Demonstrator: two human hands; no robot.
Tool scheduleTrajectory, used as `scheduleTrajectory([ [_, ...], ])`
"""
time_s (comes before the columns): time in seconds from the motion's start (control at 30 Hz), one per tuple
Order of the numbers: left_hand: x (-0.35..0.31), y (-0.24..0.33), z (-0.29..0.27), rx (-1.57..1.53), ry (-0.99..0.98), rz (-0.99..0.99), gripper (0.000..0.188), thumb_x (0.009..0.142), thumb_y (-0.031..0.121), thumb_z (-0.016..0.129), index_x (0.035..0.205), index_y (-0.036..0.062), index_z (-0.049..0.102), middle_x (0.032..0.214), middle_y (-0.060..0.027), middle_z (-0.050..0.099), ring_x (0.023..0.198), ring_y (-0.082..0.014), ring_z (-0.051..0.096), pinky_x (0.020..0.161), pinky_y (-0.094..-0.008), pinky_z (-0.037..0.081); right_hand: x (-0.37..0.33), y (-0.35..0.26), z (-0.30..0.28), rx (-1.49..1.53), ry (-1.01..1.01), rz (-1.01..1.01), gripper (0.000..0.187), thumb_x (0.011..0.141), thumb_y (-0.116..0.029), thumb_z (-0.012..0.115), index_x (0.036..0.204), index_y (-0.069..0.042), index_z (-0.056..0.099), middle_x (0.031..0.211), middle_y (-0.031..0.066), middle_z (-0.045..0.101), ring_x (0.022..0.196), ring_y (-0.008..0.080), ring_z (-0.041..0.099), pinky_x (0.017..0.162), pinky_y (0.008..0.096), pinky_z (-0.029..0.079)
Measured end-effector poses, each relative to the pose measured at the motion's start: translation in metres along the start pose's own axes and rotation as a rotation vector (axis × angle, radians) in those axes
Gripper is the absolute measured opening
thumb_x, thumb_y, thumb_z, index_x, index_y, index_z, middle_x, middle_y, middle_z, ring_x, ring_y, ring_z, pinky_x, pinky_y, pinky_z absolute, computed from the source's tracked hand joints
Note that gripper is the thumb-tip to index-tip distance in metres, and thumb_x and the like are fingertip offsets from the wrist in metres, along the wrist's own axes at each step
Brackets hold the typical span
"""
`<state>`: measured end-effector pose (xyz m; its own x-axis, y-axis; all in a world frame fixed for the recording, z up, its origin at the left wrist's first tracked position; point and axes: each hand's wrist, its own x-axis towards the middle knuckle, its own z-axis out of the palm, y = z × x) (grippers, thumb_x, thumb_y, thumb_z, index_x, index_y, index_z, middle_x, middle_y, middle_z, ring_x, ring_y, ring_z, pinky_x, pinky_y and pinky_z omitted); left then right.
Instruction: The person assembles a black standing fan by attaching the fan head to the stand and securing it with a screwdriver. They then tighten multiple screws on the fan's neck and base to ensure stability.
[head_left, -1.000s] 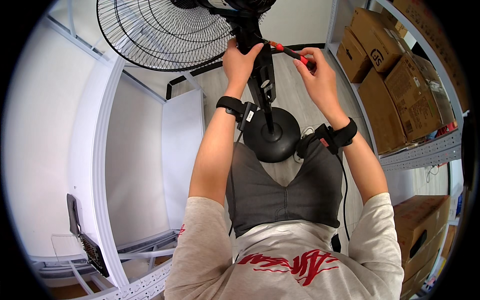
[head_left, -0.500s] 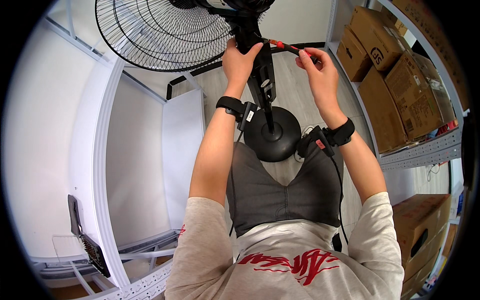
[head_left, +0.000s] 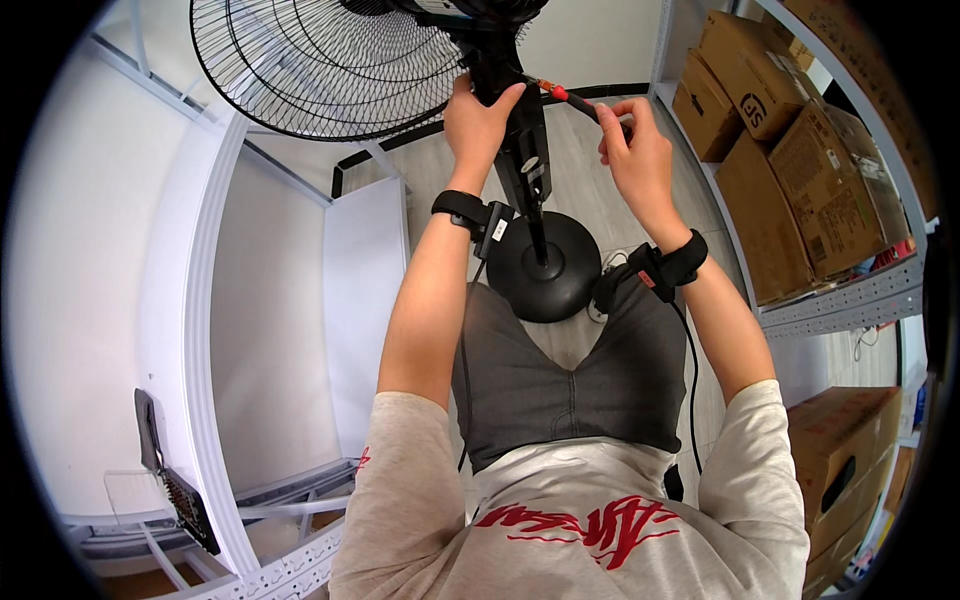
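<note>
A black pedestal fan (head_left: 524, 145) stands in front of me. Its wire grille (head_left: 330, 85) faces left, and the round base (head_left: 545, 290) rests on the floor near my feet. My left hand (head_left: 476, 130) is closed round the neck below the motor, thumb on the near side, other fingers partly hidden behind it. From the right, my right hand (head_left: 640, 165) grips the handle end of a red-and-black screwdriver (head_left: 570, 97) between thumb and fingers. The tool's tip meets the right side of the neck; any screw there is too small to make out.
At the right, a metal shelf (head_left: 840, 308) holds several cardboard boxes (head_left: 755, 215), with another carton (head_left: 840, 460) lower down. White shelving (head_left: 215, 300) rises on the left, where a dark tool-bit case (head_left: 188, 510) lies open. Cables hang from both my wrist straps.
My right hand has turned on the screwdriver handle, its fingers and wrist strap rotating, and sits slightly lower. The left hand keeps its hold on the fan neck.
</note>
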<state>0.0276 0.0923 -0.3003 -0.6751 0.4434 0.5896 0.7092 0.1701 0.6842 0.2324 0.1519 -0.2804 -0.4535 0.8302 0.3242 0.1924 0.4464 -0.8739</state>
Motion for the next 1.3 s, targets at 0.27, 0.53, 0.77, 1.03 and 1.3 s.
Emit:
scheduleTrajectory([
  [0.27, -0.002, 0.011, -0.006, -0.002, -0.05, -0.086, 0.06, 0.07, 0.042, 0.079, 0.108, -0.0014, 0.06, 0.086, -0.0169, 0.069, 0.08, -0.0333, 0.067, 0.07, -0.04, 0.052, 0.004, 0.017, 0.009, -0.042, 0.218, -0.369, 0.029, 0.09, -0.025, 0.065, 0.104, -0.002, 0.056, 0.079, 0.0118, 0.068, 0.067, 0.0248, 0.066, 0.059, 0.034, 0.05],
  [0.53, -0.002, 0.009, -0.004, -0.016, -0.032, -0.051, 0.059, 0.071, 0.041, 0.079, 0.106, -0.0023, 0.06, 0.088, -0.0183, 0.069, 0.081, -0.0348, 0.067, 0.071, -0.0398, 0.052, 0.005, 0.021, -0.001, -0.269, 0.004, -0.17, 0.035, 0.092, -0.033, 0.061, 0.087, 0.001, 0.061, 0.061, 0.0153, 0.061, 0.057, 0.0346, 0.06, 0.052, 0.0429, 0.044],
  [0.77, -0.002, 0.007, -0.004, -0.004, -0.032, -0.064, 0.06, 0.07, 0.042, 0.079, 0.106, -0.0027, 0.06, 0.086, -0.018, 0.069, 0.079, -0.0344, 0.067, 0.07, -0.0401, 0.052, 0.005, 0.011, -0.011, -0.377, -0.034, -0.234, 0.038, 0.092, -0.037, 0.059, 0.082, 0.0, 0.056, 0.061, 0.018, 0.058, 0.059, 0.0399, 0.057, 0.052, 0.0467, 0.041],
  [1.03, -0.002, 0.008, -0.004, -0.013, -0.024, -0.051, 0.062, 0.07, 0.042, 0.08, 0.107, -0.0036, 0.06, 0.084, -0.0178, 0.069, 0.077, -0.0342, 0.067, 0.069, -0.0399, 0.052, 0.007, 0.017, -0.009, -0.281, -0.133, -0.117, 0.043, 0.092, -0.042, 0.058, 0.086, 0.001, 0.061, 0.061, 0.0141, 0.057, 0.057, 0.0305, 0.056, 0.055, 0.0404, 0.043],
  [1.3, -0.003, 0.015, -0.005, 0.018, -0.028, -0.055, 0.061, 0.07, 0.041, 0.08, 0.106, -0.0037, 0.06, 0.085, -0.0185, 0.069, 0.079, -0.0346, 0.067, 0.07, -0.0399, 0.052, 0.019, 0.014, -0.011, -0.109, -0.208, -0.001, 0.044, 0.092, -0.041, 0.055, 0.084, 0.001, 0.064, 0.069, 0.0159, 0.062, 0.067, 0.0329, 0.061, 0.063, 0.0406, 0.046],
])
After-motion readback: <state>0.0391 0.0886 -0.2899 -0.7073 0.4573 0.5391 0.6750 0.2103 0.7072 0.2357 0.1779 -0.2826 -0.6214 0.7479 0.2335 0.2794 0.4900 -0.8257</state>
